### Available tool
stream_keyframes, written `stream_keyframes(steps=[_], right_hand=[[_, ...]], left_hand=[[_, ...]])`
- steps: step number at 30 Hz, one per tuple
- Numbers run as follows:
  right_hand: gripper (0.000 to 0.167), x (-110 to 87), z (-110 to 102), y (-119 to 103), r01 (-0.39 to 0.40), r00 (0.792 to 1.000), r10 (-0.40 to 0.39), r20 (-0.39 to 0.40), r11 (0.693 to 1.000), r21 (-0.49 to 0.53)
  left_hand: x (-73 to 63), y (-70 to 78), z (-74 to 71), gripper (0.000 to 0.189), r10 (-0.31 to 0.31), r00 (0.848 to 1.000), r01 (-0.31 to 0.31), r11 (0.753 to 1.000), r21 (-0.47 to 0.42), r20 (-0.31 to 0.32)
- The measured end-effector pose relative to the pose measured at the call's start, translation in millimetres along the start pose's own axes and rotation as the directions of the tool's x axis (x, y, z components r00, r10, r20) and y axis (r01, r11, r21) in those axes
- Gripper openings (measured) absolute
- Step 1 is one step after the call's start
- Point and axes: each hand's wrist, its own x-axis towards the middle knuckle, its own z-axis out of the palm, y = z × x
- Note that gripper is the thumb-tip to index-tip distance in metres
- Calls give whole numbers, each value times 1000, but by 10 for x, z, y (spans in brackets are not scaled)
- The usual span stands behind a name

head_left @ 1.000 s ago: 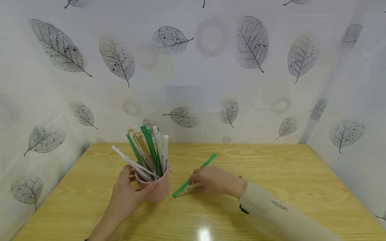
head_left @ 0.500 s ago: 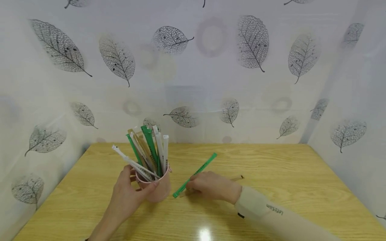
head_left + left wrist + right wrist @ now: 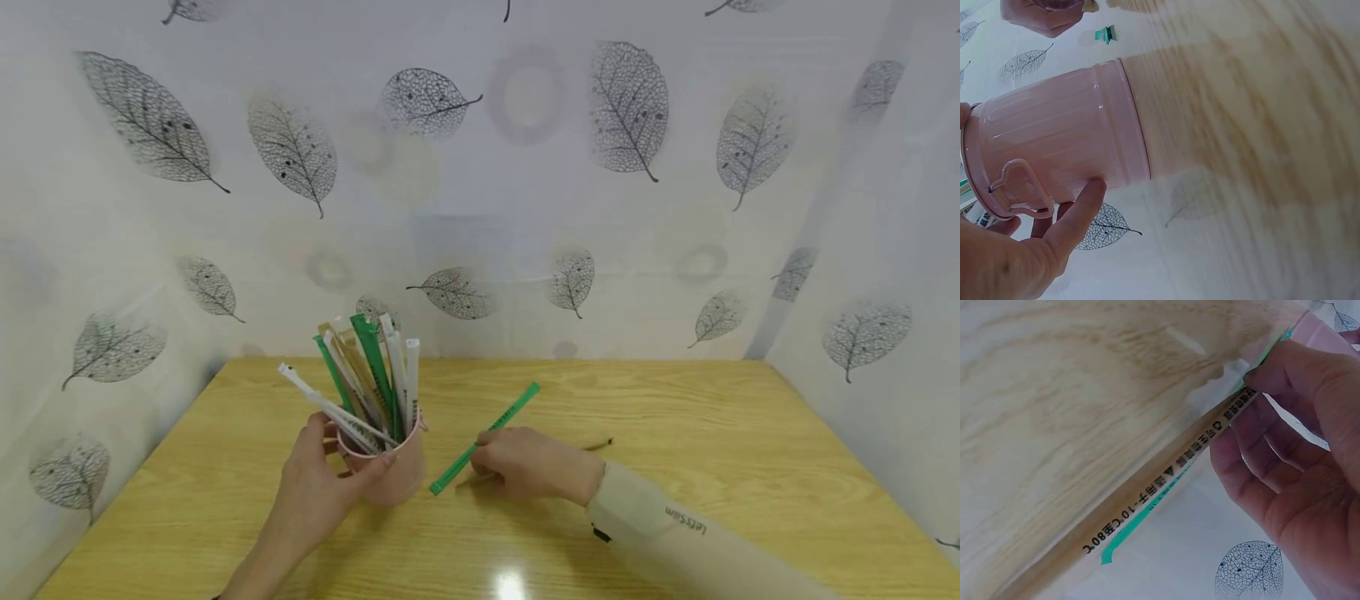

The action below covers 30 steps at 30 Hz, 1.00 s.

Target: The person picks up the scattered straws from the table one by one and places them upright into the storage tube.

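Observation:
My left hand (image 3: pixel 318 487) grips a pink bucket-like cup (image 3: pixel 397 479), thumb at the front of the rim and fingers around the far side. Wrapped drinking straws (image 3: pixel 367 367) in white, brown and green stand in it, one white straw leaning out to the left. The left wrist view shows a small loop handle (image 3: pixel 1025 187) on the cup's side. To the right, my right hand (image 3: pixel 528 461) pinches a brown wrapped straw (image 3: pixel 1147 487) with black print, low over the table. A green wrapped straw (image 3: pixel 517 406) lies slanted beside it, partly behind the fingers.
The wood-grain table (image 3: pixel 712 467) reaches back to a pale curtain (image 3: pixel 480 192) printed with leaves, which also encloses both sides. A bright light reflection shows near the table's front edge.
My right hand has shifted down and slightly left, then a little right. The brown straw's far end came into view and has slid slightly right. The left hand and cup stay put.

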Motion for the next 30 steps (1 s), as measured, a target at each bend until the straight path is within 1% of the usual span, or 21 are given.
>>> stream_keyframes(steps=[4,7,9,13,15,17,19,21,24,25,28,30], right_hand=[[18,-22,-53,-6,1,1000,-1,-10,1000,31],[24,-41,-119,-22,-12,1000,13,-13,998,67],[29,-58,-169,-29,-11,999,14,-31,997,82],[32,-107,-304,-25,28,993,-17,-116,995,96],[33,-136,-390,-5,68,983,-46,-177,990,121],[33,-156,-484,23,102,969,-61,-241,981,163],[31,-173,-569,60,139,945,-67,-320,968,210],[29,-176,-651,88,181,912,-60,-405,947,267],[27,-178,-772,101,215,850,-4,-527,916,339],[27,-176,-805,103,231,826,16,-564,902,364],[26,-164,-904,85,267,759,107,-642,848,457],[28,-152,-970,58,304,723,169,-670,793,527]], left_hand=[[1,-1,-2,79,-1,1000,1,1000,-7,4],[3,-2,-2,79,-2,1000,2,1000,-13,8],[3,-4,-1,79,-4,1000,4,1000,-17,9],[1,0,0,78,1,1000,-1,1000,-5,3],[0,2,0,79,3,1000,-3,1000,4,0],[-2,0,0,79,6,1000,-6,1000,10,-4],[-3,-4,1,78,10,1000,-10,1000,15,-8],[-4,-7,3,78,15,1000,-15,1000,17,-13],[-4,-12,5,77,24,1000,-23,1000,19,-18],[-4,-14,5,77,25,1000,-25,1000,19,-19],[-5,-17,4,77,30,999,-30,999,17,-20],[-7,-20,3,77,35,999,-35,999,18,-24]])
